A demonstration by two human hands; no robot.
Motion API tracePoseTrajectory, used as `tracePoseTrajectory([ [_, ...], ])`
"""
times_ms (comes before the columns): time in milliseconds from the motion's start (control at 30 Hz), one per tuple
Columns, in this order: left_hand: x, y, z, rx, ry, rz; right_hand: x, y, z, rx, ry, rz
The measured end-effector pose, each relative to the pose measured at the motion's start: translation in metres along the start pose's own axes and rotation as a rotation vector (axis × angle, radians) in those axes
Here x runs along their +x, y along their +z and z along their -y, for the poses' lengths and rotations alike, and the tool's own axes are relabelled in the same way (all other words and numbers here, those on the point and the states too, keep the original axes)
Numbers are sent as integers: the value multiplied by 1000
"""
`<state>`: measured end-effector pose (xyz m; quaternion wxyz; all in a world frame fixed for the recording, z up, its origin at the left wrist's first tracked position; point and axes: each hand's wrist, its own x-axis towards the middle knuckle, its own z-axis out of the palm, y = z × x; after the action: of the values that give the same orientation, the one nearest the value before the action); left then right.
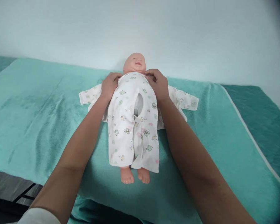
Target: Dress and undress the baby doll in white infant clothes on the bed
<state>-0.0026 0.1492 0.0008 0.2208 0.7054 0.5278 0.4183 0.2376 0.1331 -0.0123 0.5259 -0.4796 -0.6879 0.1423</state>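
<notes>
Baby doll [134,63] lies on its back at the centre of the frame, head toward the pale wall [140,28] at the top, bare feet [135,175] pointing to the lower edge; it rests on a teal towel [37,118] that covers the bed from the left side to the right, where a white stripe runs along the towel's border; a white printed garment [130,124], patterned with small bears, is draped over the doll from the neck down to just above the feet, with an oval opening near its middle; its sleeves spread flat to the left and right of the body; the left hand [110,85] is closed on the garment's upper edge at the doll's shoulder, left of centre, fingers curled over the cloth; the right hand [158,84] pinches the same edge by the other shoulder, right of centre, fingers together on the fabric; both forearms reach up from the lower corners of the frame, either side of the doll.
</notes>
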Motion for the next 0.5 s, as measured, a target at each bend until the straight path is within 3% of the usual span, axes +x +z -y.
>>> tracePoseTrajectory([
  [233, -28, -12, 3, 21, 179, 41, -26, -16, 23, 34, -27, 158],
  [400, -59, -19, 6, 85, 186, 21, -49, -14, 26, 17, 13, -30],
  [500, -79, -23, 3, 141, 205, 40, -65, -14, 29, 13, 173, -150],
])
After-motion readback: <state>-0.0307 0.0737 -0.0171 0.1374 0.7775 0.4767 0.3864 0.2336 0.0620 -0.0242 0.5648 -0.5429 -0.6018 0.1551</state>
